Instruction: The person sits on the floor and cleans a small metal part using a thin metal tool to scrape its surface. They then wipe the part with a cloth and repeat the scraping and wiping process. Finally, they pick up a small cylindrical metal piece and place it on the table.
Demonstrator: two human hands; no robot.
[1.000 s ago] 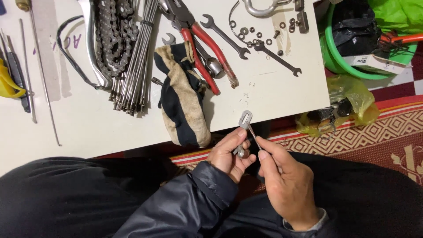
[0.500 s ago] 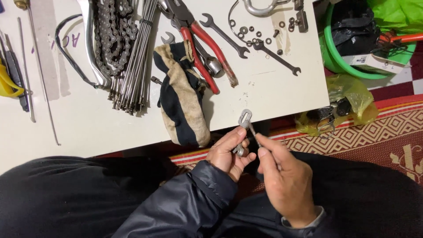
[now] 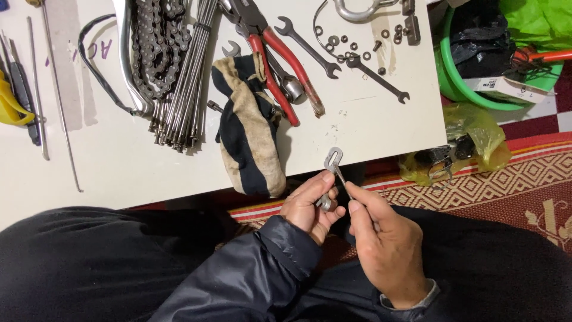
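Head view, looking down past dark trousers and a dark jacket sleeve (image 3: 256,268). Nearest: right hand (image 3: 390,250), fingers curled, thumb and forefinger pinched on the thin stem of a small slotted metal bracket (image 3: 333,161). Just beside, touching at the fingertips: left hand (image 3: 310,206), half closed, a small round metal nut (image 3: 325,203) gripped between thumb and fingers, forefinger laid against the bracket's stem. Bracket held upright over the front edge of the white table (image 3: 369,131), slotted end uppermost. Beyond, on the table: a dirty black-and-tan rag (image 3: 247,134) draped to the edge; left of it a bundle of steel spokes (image 3: 187,77) and a bicycle chain (image 3: 149,53). Farther back: red-handled pliers (image 3: 277,65), two open-ended spanners (image 3: 307,45), scattered washers and nuts (image 3: 348,45). Off to the right, on the patterned rug (image 3: 506,185): a yellow plastic bag (image 3: 459,149), then a green basin (image 3: 459,89).
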